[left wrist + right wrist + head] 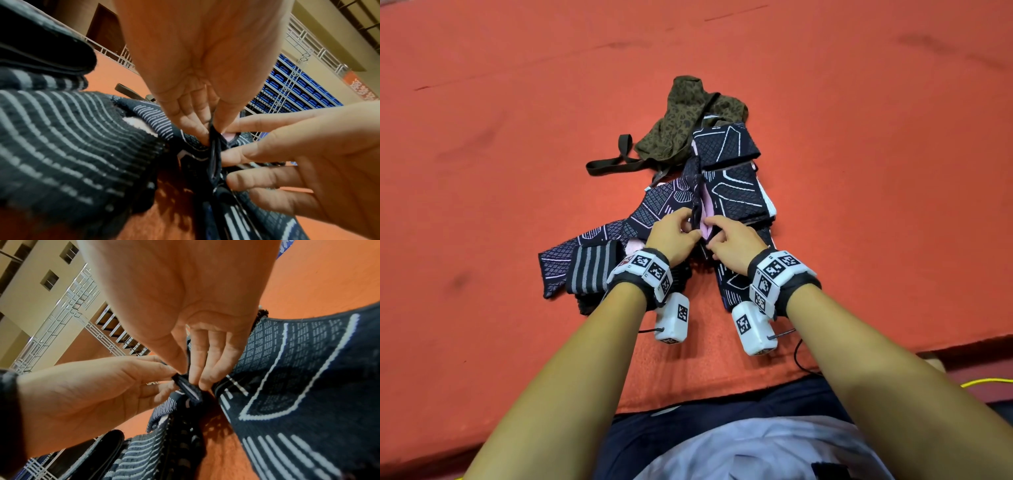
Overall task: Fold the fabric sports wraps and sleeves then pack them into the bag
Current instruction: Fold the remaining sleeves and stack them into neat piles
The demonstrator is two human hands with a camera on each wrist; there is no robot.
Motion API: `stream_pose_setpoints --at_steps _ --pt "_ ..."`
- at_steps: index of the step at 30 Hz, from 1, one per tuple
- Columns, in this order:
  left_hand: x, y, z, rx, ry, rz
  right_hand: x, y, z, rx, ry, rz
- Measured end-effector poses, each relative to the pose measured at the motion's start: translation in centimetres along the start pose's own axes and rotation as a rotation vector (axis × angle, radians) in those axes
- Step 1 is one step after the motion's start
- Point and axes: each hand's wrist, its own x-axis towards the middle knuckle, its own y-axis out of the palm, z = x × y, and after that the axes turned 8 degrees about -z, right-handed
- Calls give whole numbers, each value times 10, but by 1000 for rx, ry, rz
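- While both hands meet over the middle of the pile, the left hand [674, 233] pinches the dark edge of a navy patterned sleeve [700, 205] between thumb and fingertips, as the left wrist view shows.
- Opposite it, the right hand [736, 241] pinches the same edge from the other side, so that the sleeve's pink lining shows between the two grips.
- That sleeve lies on the orange mat [517, 171], near its front edge and just in front of the person; it looks mid-handling, being opened or straightened before a fold, though I cannot tell which.
- Beyond the hands, two folded sleeves [726, 171] of the same navy pattern lie one behind the other in neat rectangles, which I judge to be finished folds.
- Left of the hands, another patterned sleeve [592, 240] sprawls unfolded, and a black wrap with grey stripes [590, 270] lies over its near end, beside the left wrist.
- One more patterned piece [732, 284] runs under the right wrist, apparently also unfolded.
- Farther back, the olive patterned bag [688, 123] sits slumped, its dark strap [613, 164] trailing to the left; whether anything is inside cannot be seen, and nothing sticks out of it.
- Judging by this layout, folding is partly done and packing has not visibly begun: several pieces remain to fold, then all must go into the bag.
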Motion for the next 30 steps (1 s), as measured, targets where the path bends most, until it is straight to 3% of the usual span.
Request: stream_pose_setpoints --at_steps 11,23,30 --pt "-1 3 6 -199 -32 -11 -2 1 -10 124 45 -116" --pt "-1 -3 -2 -295 -68 54 -1 12 -24 328 70 -106" --pt "-2 1 0 -312 -81 94 3 3 -19 158 30 -86"
